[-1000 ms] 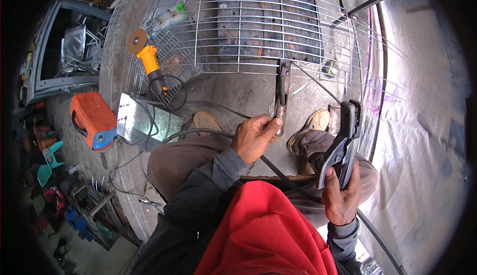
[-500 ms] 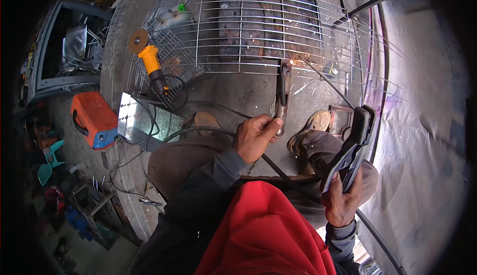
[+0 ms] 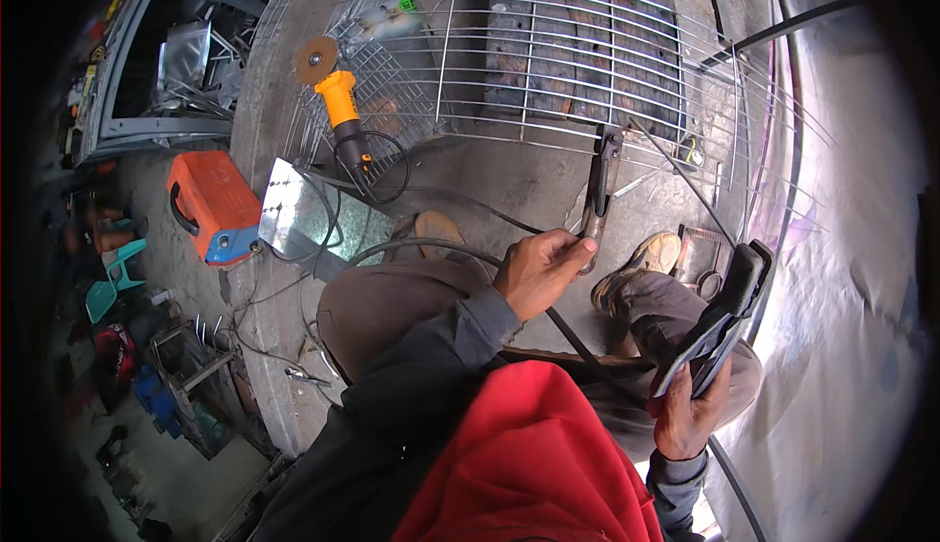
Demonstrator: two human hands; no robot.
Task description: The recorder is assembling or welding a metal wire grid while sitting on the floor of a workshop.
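Observation:
My left hand (image 3: 544,272) is closed round the lower end of a welding electrode holder (image 3: 603,180), its fingers pinching the handle. The holder's jaw end meets the near edge of a welded wire grid (image 3: 571,47); I cannot make out an electrode in it. Over my right knee, my right hand (image 3: 688,415) grips a black curved shield-like piece (image 3: 713,322), seen almost edge-on, so its exact kind is unclear. A thin dark rod (image 3: 682,178) slants from the grid's near edge toward the black piece.
Left of the grid lies a yellow angle grinder (image 3: 339,101) on wire mesh. An orange welding machine (image 3: 217,204) and a shiny metal sheet (image 3: 294,211) stand nearer. Cables (image 3: 431,242) cross by my legs. A wooden board (image 3: 509,13) lies under the grid.
The bright sparks at the holder's jaw have gone out. The whole scene has shifted right in view as my head turned. Both hands keep their grips.

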